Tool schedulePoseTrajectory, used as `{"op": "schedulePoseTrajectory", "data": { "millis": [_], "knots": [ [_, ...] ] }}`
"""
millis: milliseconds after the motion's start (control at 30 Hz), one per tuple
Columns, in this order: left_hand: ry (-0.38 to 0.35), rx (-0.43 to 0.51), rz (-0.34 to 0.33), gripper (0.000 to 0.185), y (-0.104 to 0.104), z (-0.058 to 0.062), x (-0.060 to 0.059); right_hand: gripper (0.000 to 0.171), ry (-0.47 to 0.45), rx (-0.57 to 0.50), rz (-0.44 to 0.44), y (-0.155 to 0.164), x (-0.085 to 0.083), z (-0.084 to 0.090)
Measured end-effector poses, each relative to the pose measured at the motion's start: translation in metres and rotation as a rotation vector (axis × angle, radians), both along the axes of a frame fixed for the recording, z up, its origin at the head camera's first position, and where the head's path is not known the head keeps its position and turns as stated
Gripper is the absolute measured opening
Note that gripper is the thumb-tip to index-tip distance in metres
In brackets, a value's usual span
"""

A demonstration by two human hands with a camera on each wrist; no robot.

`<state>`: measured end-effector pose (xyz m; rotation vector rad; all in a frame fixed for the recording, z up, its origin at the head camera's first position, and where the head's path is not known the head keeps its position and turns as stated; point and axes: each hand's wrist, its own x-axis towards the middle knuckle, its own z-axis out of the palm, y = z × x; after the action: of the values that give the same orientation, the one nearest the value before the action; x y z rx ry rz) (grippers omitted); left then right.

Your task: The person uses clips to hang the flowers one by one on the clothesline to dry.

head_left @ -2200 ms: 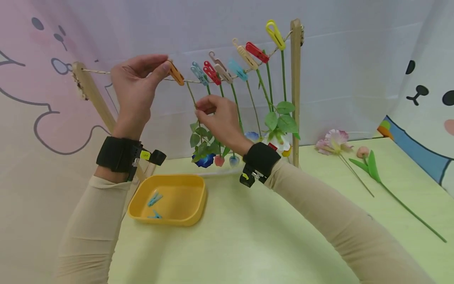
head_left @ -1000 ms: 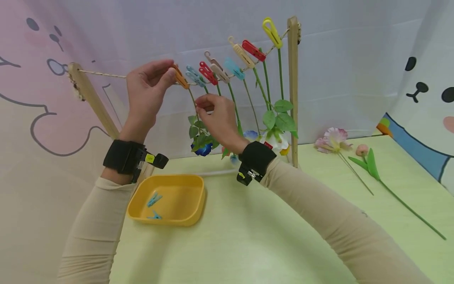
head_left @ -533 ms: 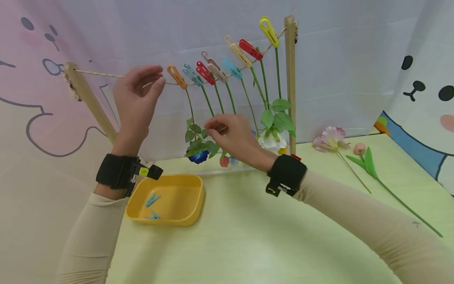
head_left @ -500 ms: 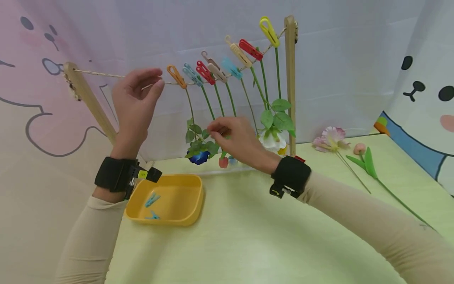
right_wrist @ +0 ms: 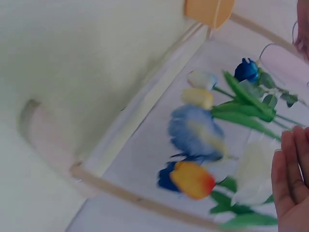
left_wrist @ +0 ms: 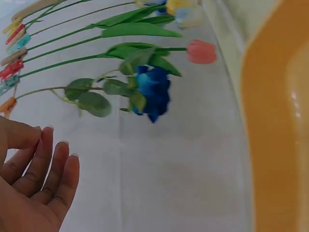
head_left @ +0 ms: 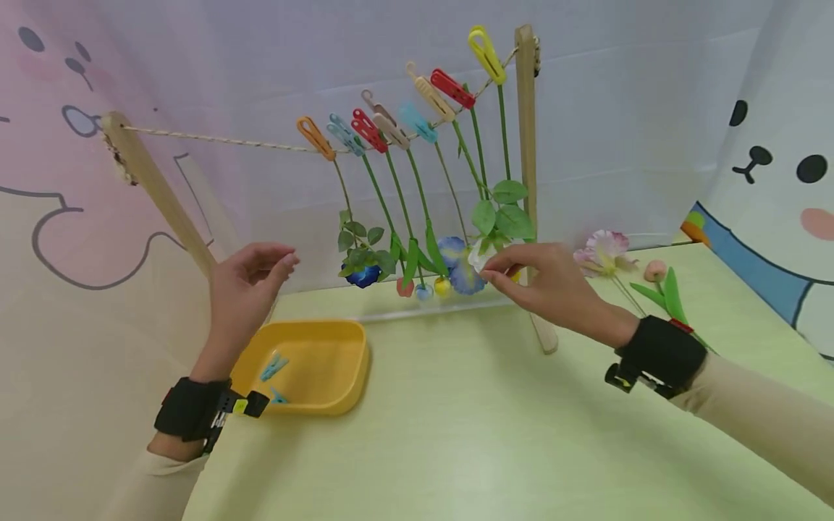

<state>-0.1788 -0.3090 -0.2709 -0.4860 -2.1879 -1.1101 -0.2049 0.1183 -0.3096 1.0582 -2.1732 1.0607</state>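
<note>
On the tabletop, at the drying line:
Right hand [head_left: 554, 289]: raised before the hanging blooms near the right post, fingertips [head_left: 490, 273] drawn loosely together at the white flower [head_left: 481, 253]; whether they pinch it or only touch it cannot be told. The right wrist view shows straight fingers [right_wrist: 288, 186] just beside that white bloom [right_wrist: 253, 176].
Left hand [head_left: 244, 289]: held up above the yellow tray, fingers relaxed and slightly bent, holding nothing; grip apart.
Blue rose [head_left: 363, 275]: hangs head down on a leafy stem from the orange clothespin [head_left: 316, 137], the leftmost peg on the line. It is between the two hands and apart from both.
Other hanging stems: blue [head_left: 345, 134], red [head_left: 368, 130], beige [head_left: 384, 124], light blue [head_left: 417, 121], cream [head_left: 430, 92], red [head_left: 452, 88] and yellow [head_left: 485, 54] pegs each carry a green stem; a pale blue flower [head_left: 456, 264] and small pink, blue and yellow buds hang at the bottom.
String [head_left: 215, 139]: runs from the slanted left post [head_left: 156, 192] up to the upright right post [head_left: 526, 130].
Yellow tray [head_left: 345, 394]: on the tabletop [head_left: 456, 449] below the left hand, two light blue pegs [head_left: 274, 367] inside.
Loose flowers: a pink-white bloom [head_left: 602, 250] and a pink tulip [head_left: 654, 271] lie on the tabletop right of the right post.
Wrists: black bands with cameras on both.
</note>
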Motion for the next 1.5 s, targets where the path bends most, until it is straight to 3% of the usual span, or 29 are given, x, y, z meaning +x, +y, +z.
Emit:
{"op": "schedulePoseTrajectory", "data": {
  "millis": [133, 300, 400, 533, 767, 1000, 1267, 1500],
  "knots": [
    [-0.127, -0.058, 0.051, 0.016, -0.021, -0.035, 0.006, 0.009, -0.013, -0.013, -0.087, 0.029, 0.003, -0.012],
    [-0.254, -0.151, 0.115, 0.017, -0.044, -0.076, 0.003, 0.011, -0.016, 0.019, -0.201, 0.063, -0.001, -0.028],
    [-0.307, -0.213, 0.139, 0.018, -0.053, -0.095, 0.003, 0.01, -0.033, 0.055, -0.262, 0.084, -0.006, -0.042],
    [-0.359, -0.287, 0.165, 0.019, -0.062, -0.113, 0.003, 0.008, -0.071, 0.113, -0.338, 0.114, -0.013, -0.062],
    [-0.357, -0.333, 0.243, 0.015, -0.076, -0.127, 0.005, 0.007, -0.077, 0.22, -0.463, 0.159, -0.021, -0.092],
    [-0.464, -0.444, 0.236, 0.023, -0.081, -0.135, 0.013, 0.012, -0.181, 0.297, -0.53, 0.183, -0.021, -0.111],
    [-0.562, -0.563, 0.235, 0.035, -0.087, -0.14, 0.016, 0.013, -0.238, 0.361, -0.532, 0.187, -0.019, -0.119],
    [-0.577, -0.593, 0.197, 0.033, -0.087, -0.143, 0.012, 0.01, -0.232, 0.338, -0.464, 0.185, -0.017, -0.128]
  ]
}}
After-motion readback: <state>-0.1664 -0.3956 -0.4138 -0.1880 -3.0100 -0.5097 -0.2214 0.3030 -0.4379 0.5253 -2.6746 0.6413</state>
